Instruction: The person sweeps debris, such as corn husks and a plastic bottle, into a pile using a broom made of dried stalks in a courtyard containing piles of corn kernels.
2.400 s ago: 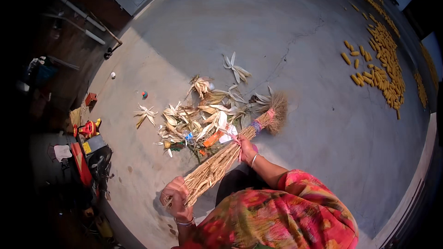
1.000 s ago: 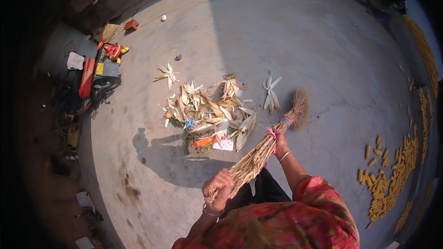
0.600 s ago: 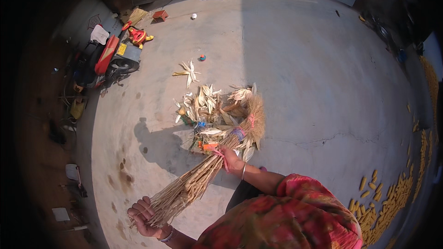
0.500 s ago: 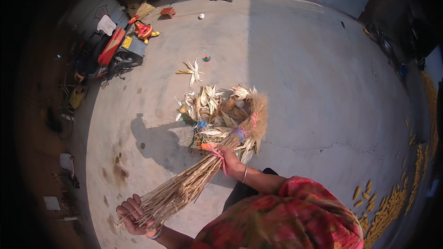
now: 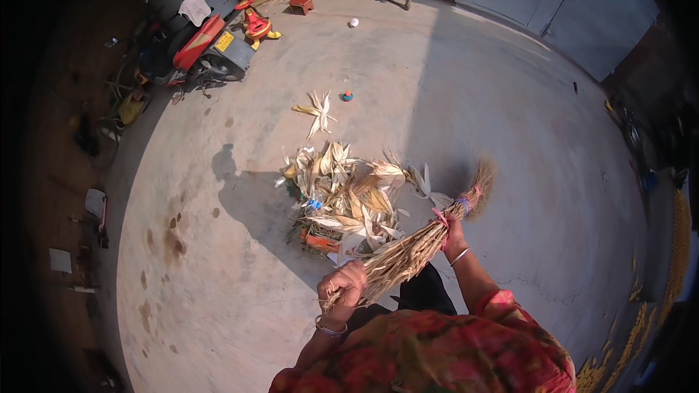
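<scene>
A straw broom (image 5: 419,244) runs from lower left to upper right across the concrete floor. My left hand (image 5: 344,285) is closed round its loose upper end. My right hand (image 5: 455,236) grips it lower down, near the pink and blue ties. The bristle head touches the floor just right of a heap of dry corn husks (image 5: 346,193) mixed with small bits of coloured litter. One loose husk (image 5: 317,110) lies apart, farther away.
A red scooter (image 5: 196,44), a small red toy (image 5: 256,25), a low stool (image 5: 301,4) and a white ball (image 5: 353,22) stand at the far left. Grey metal doors (image 5: 561,7) close the far right. Yellow corn cobs (image 5: 619,349) lie along the right edge.
The broom head has swung from the husk heap out to its right side. My left hand has risen closer to the heap. The view has turned, bringing the doors into sight.
</scene>
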Action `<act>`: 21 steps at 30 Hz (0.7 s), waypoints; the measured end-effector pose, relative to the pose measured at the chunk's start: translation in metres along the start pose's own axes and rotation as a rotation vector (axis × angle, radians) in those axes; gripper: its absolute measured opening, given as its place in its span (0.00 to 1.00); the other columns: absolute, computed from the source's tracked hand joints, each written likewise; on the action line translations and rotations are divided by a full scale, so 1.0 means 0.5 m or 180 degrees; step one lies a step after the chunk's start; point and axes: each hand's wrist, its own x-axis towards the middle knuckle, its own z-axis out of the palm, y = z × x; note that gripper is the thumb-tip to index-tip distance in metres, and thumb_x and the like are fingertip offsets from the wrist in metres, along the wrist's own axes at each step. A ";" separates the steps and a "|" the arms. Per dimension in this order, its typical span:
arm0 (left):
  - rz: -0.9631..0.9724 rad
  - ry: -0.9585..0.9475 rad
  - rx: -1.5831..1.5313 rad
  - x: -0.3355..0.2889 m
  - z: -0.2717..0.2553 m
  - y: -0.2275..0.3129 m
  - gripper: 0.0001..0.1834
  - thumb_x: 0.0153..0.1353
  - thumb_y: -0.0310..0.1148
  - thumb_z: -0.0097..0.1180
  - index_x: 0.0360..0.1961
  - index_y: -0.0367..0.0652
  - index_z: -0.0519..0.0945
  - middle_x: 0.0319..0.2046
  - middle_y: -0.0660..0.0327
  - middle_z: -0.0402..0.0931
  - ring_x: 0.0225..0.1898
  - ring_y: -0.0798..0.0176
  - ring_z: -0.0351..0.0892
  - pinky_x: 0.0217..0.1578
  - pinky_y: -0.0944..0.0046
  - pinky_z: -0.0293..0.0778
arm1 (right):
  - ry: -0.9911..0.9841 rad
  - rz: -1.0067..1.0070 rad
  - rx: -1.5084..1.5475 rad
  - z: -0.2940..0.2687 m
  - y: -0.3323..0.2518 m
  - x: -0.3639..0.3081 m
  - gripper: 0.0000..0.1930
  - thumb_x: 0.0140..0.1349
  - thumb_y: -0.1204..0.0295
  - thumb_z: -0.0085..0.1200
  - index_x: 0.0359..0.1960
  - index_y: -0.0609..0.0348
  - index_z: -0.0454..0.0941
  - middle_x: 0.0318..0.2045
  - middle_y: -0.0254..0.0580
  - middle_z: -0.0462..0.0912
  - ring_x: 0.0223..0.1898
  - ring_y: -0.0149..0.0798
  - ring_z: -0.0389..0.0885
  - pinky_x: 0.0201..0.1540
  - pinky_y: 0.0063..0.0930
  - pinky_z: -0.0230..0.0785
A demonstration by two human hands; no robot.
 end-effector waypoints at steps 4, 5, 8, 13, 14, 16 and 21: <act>-0.0179 0.0546 0.0253 0.051 0.105 -0.088 0.13 0.56 0.27 0.56 0.22 0.40 0.64 0.19 0.62 0.68 0.22 0.63 0.67 0.35 0.57 0.66 | 0.0457 0.0496 -0.0105 -0.005 -0.091 0.116 0.16 0.58 0.60 0.41 0.35 0.60 0.74 0.21 0.45 0.76 0.23 0.46 0.75 0.30 0.42 0.73; -0.0209 0.0667 0.0496 0.058 0.127 -0.094 0.13 0.57 0.30 0.56 0.21 0.42 0.64 0.18 0.63 0.67 0.22 0.64 0.66 0.34 0.58 0.64 | 0.0563 0.0724 -0.0164 0.008 -0.087 0.134 0.15 0.59 0.60 0.41 0.31 0.58 0.74 0.21 0.44 0.76 0.23 0.46 0.76 0.29 0.42 0.72; -0.0079 0.1108 0.1047 0.087 0.170 -0.074 0.15 0.59 0.35 0.54 0.20 0.45 0.64 0.16 0.66 0.62 0.21 0.67 0.62 0.32 0.62 0.59 | 0.0221 0.1240 -0.0517 0.067 -0.041 0.181 0.13 0.59 0.61 0.43 0.27 0.56 0.74 0.21 0.43 0.78 0.23 0.43 0.78 0.29 0.44 0.75; 0.0385 0.2018 0.1539 0.061 0.182 0.062 0.17 0.62 0.34 0.48 0.19 0.47 0.57 0.14 0.69 0.52 0.18 0.71 0.51 0.30 0.65 0.55 | -0.0406 0.1665 -0.1256 0.190 0.123 0.132 0.11 0.61 0.65 0.42 0.27 0.57 0.72 0.19 0.39 0.76 0.21 0.39 0.79 0.26 0.37 0.78; 0.0463 0.2196 0.1524 0.063 0.195 0.091 0.17 0.62 0.33 0.47 0.19 0.48 0.56 0.15 0.69 0.50 0.19 0.71 0.50 0.30 0.65 0.55 | -0.0590 0.1713 -0.1492 0.187 0.151 0.136 0.11 0.61 0.65 0.42 0.28 0.57 0.72 0.20 0.40 0.77 0.22 0.38 0.80 0.27 0.37 0.79; 0.0644 0.2259 0.1366 0.008 0.168 0.154 0.15 0.63 0.33 0.44 0.21 0.48 0.55 0.17 0.70 0.48 0.19 0.71 0.48 0.33 0.64 0.56 | -0.0913 0.1913 -0.1271 0.209 0.179 0.096 0.11 0.62 0.65 0.42 0.30 0.58 0.72 0.22 0.41 0.78 0.22 0.38 0.80 0.26 0.36 0.78; 0.1212 0.2494 0.1172 -0.100 0.147 0.223 0.13 0.66 0.35 0.42 0.22 0.48 0.60 0.15 0.71 0.50 0.18 0.72 0.49 0.32 0.64 0.55 | -0.0885 0.1830 -0.1376 0.203 0.203 0.012 0.12 0.60 0.62 0.45 0.26 0.55 0.74 0.22 0.40 0.79 0.15 0.35 0.74 0.15 0.31 0.68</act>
